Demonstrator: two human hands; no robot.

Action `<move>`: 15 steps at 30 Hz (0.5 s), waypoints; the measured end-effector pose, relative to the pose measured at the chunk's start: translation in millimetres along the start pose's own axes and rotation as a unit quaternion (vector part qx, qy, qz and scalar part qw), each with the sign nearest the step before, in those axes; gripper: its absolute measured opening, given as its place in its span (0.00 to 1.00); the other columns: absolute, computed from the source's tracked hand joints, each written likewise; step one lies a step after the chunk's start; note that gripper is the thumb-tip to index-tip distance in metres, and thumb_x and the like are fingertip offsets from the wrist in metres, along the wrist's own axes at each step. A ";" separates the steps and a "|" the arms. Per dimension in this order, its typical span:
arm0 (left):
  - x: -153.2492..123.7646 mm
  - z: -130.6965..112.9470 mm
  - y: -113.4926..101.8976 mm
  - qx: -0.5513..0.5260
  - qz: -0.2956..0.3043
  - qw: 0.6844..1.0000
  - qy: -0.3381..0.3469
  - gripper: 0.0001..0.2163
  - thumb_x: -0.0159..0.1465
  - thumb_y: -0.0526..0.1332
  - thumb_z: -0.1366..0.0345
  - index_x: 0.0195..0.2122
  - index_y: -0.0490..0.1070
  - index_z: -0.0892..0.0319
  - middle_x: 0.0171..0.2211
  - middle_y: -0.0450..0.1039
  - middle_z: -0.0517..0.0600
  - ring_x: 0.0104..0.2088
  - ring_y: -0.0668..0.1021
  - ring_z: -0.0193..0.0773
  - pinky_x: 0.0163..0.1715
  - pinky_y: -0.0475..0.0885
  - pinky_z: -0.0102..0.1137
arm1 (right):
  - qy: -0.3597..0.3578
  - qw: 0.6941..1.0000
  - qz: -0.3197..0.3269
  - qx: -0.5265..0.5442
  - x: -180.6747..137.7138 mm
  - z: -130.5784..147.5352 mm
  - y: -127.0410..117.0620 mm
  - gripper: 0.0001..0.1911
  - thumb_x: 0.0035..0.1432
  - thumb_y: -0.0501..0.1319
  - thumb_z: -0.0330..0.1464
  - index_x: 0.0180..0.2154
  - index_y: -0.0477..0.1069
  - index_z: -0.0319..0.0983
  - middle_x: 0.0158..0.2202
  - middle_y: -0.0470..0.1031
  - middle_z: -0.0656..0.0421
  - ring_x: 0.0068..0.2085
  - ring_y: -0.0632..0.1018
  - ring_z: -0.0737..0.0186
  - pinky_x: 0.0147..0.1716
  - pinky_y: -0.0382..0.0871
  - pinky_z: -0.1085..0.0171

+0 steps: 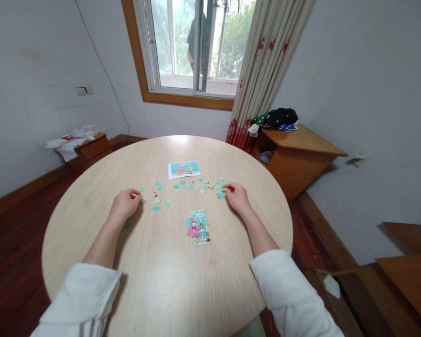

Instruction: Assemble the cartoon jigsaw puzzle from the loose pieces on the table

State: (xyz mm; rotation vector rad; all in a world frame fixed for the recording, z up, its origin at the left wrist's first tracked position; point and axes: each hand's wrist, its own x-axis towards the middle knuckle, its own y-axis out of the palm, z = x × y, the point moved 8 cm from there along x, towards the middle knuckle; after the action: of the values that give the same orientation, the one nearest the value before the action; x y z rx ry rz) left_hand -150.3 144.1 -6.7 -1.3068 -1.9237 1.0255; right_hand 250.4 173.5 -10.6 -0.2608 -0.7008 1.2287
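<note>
"Where's the puzzle itself?"

"The joined section [198,228] lies flat between my two hands, closer to me than the fingertips of either. It shows a pink figure and a pale one against teal."

"How far along would you say it is?"

"Partly done, I'd judge. That block is together, though its left edge is stepped, and plenty of pieces lie loose. One cluster [220,194] is right at my right fingertips, a scattered row [191,186] runs between and a little beyond my hands, and a smaller group [156,208] sits just inward of my left. A single dark-green piece [127,225] is beside my left wrist, on the inner side. All of those are unjoined."

"And your hands?"

"My left hand [125,202] is curled, thumb and finger drawn together with something pale at the tips; I can't tell whether that's a piece I'm gripping. My right hand [236,194] reaches into its cluster, fingertips close together, but I can't tell if they pinch anything."

"What's further out?"

"Beyond both hands, midway between them, lies a printed picture sheet [184,169]. Everything rests on the round table [161,285]. Past my right hand stands a wooden cabinet [294,161] with a heap of cloth [280,117] on top."
</note>
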 end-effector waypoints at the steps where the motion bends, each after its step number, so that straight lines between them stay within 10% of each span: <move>1: 0.0 -0.1 -0.4 -0.001 -0.002 1.000 0.000 0.11 0.55 0.56 0.63 0.34 0.75 0.61 0.30 0.77 0.54 0.28 0.76 0.42 0.27 0.64 0.30 | 0.000 1.000 -0.003 0.002 0.5 -0.1 -1.5 0.12 0.46 0.53 0.28 0.28 0.75 0.38 0.29 0.74 0.57 0.31 0.72 0.63 0.36 0.65 0.63; 15: 2.0 -0.2 -10.3 -0.026 -0.063 0.998 0.011 0.09 0.51 0.55 0.61 0.26 0.72 0.58 0.24 0.73 0.52 0.26 0.74 0.42 0.25 0.62 0.32 | 0.034 0.987 -0.138 0.079 6.9 -17.8 -45.8 0.14 0.46 0.51 0.29 0.29 0.75 0.36 0.33 0.75 0.53 0.34 0.73 0.60 0.40 0.66 0.58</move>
State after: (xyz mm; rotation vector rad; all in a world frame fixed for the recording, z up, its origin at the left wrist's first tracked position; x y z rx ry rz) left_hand -155.8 143.8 2.3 -1.2016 -2.0002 0.9006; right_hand 297.7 167.7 2.9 -0.0700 -0.5569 1.0002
